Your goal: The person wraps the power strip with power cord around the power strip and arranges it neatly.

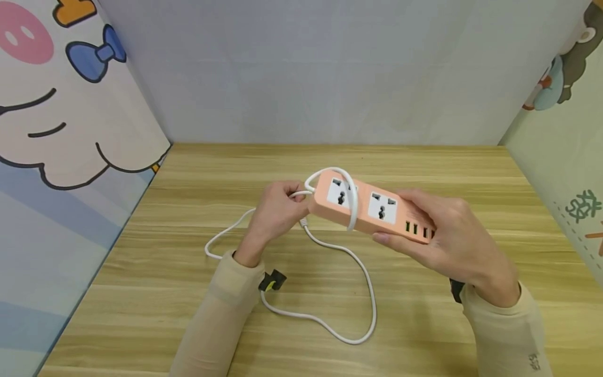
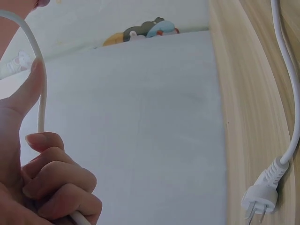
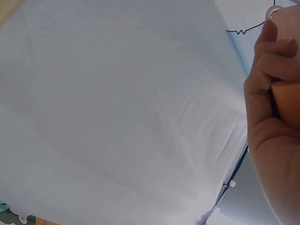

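Note:
My right hand grips the far right end of a peach power strip, thumb along its near edge and fingers over the back. Two white sockets and several USB ports face up on the strip, which is tilted above the table. A white cord loops once over its left end. Beside that end, my left hand holds the cord with curled fingers; in the left wrist view the cord runs past the thumb and into the fist. The white plug hangs low, with its prongs showing.
The slack cord curves across the wooden table in a wide loop below the hands. A black wrist mount sits at the left cuff. Pale walls stand behind, with cartoon panels at both sides.

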The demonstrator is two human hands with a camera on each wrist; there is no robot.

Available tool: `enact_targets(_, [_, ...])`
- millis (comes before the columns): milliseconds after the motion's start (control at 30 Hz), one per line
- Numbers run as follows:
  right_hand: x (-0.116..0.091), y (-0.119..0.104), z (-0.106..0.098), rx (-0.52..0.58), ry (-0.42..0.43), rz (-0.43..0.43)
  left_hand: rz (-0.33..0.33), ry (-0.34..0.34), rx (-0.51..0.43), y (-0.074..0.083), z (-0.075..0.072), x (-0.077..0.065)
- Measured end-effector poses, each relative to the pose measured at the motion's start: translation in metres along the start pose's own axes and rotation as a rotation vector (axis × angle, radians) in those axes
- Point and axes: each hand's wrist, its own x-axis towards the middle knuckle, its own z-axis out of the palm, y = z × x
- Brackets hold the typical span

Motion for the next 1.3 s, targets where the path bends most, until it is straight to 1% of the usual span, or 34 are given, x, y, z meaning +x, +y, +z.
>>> enact_targets(167, [0.0006,-0.0011,-0.0006,-0.001,-0.012,0.01,0.028,0.013,-0.027,0.0016,-0.0015,0.0002])
enact_targets(333, [0.0006,-0.0022,-0.001,-0.017,-0.022,0.024,0.013,0.02,-0.029,0.0035,-0.0026,0.0001])
enact_targets(400, [0.0006,-0.0026,-0.0007,-0.022,-0.028,0.032,0.014,0.013,-0.025,0.0036,-0.0028,-0.0002])
enact_targets(667, [0.0015,-0.0027,0.0002,-0.027,-0.039,0.043,0.093,-0.03,-0.051,0.003,-0.003,-0.0006])
enact_targets(767, [0.0019,-0.0026,-0.0001,-0.021,-0.042,0.044,0.108,-0.034,-0.063,0.0034,-0.0034,-0.0005])
enact_targets(900, [0.002,-0.0036,-0.0015,0.0,-0.063,0.043,0.092,-0.021,-0.061,0.0046,-0.0038,-0.0003])
enact_targets(1133, [0.0035,-0.0056,-0.002,0.047,-0.113,0.043,0.043,0.053,0.002,0.0068,-0.0046,-0.0012])
enact_targets(1300, [0.004,-0.0073,-0.0019,0.086,-0.152,0.031,0.032,0.086,0.022,0.0072,-0.0047,-0.0014])
